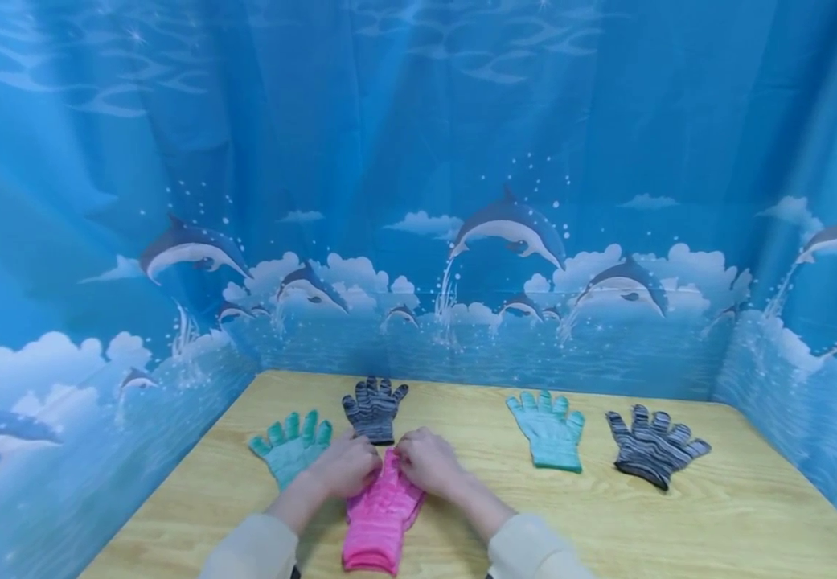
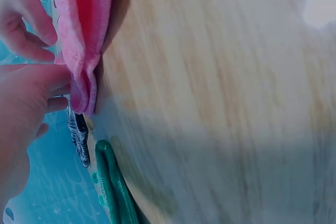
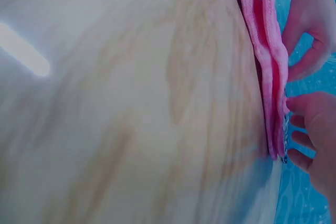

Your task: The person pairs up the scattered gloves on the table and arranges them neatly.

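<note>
Dolphins leap across the blue backdrop (image 1: 418, 121) behind a pale wooden table (image 1: 715, 515), where, leftmost from where I stand, a green glove (image 1: 289, 458) lies fingers-away; beside it the left hand (image 1: 349, 466) seems to pinch the near edge of a pink glove (image 1: 375, 531) (maybe two, stacked; I can't be sure). That pink one lies at the table's near side, between both hands, with a striped glove (image 1: 375, 410) just beyond; the right hand (image 1: 428, 460) touches its other side, fingers bent, though whether they grip I cannot tell. Farther right come another green glove (image 1: 548, 434) and another striped one (image 1: 653, 446). To do this neatly, I'd work both sides evenly, touching lightly so the layers stay aligned. Its fingers point away from the person, cuff nearest, long axis running near to far, tipping slightly rightward at the far end
</note>
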`<state>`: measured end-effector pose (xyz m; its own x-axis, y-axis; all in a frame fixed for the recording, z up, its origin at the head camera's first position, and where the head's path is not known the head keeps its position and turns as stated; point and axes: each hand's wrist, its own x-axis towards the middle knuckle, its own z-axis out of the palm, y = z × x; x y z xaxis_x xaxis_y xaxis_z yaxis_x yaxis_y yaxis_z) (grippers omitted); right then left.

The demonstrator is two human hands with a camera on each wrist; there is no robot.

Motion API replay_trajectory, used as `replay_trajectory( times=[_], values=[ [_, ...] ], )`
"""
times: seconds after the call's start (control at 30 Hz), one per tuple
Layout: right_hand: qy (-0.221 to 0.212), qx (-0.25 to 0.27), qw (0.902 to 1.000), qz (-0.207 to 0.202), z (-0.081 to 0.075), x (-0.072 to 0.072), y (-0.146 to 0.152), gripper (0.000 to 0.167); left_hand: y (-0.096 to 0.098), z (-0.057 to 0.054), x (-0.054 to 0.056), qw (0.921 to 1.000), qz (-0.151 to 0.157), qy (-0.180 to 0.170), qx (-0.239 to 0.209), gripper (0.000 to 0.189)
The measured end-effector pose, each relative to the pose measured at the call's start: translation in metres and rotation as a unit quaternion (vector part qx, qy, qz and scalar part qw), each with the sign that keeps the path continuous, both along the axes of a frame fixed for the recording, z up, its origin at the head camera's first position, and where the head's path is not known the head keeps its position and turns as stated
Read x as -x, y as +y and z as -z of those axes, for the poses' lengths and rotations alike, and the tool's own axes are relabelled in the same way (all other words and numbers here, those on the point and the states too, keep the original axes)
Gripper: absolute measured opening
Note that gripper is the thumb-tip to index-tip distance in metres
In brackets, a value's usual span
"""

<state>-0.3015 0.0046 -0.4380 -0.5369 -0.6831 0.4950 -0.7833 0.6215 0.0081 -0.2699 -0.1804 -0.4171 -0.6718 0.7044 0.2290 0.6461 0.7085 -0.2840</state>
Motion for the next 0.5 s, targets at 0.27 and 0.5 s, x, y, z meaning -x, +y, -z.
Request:
replay_trajectory(
  times=[0.27,0.5],
  values=[
    [-0.013,-0.044,0.9987,0.019,0.0052,-0.0026,-0.0074,0.016,-0.0052,0.0086,0.0039,0.9986,0.040,0.028,-0.017,0.010],
    [0.030,-0.012,0.9995,0.000,0.0061,0.0022,-0.0048,0.012,-0.0021,0.0009,-0.0018,0.9997,0.020,0.014,-0.005,0.004]
  ],
)
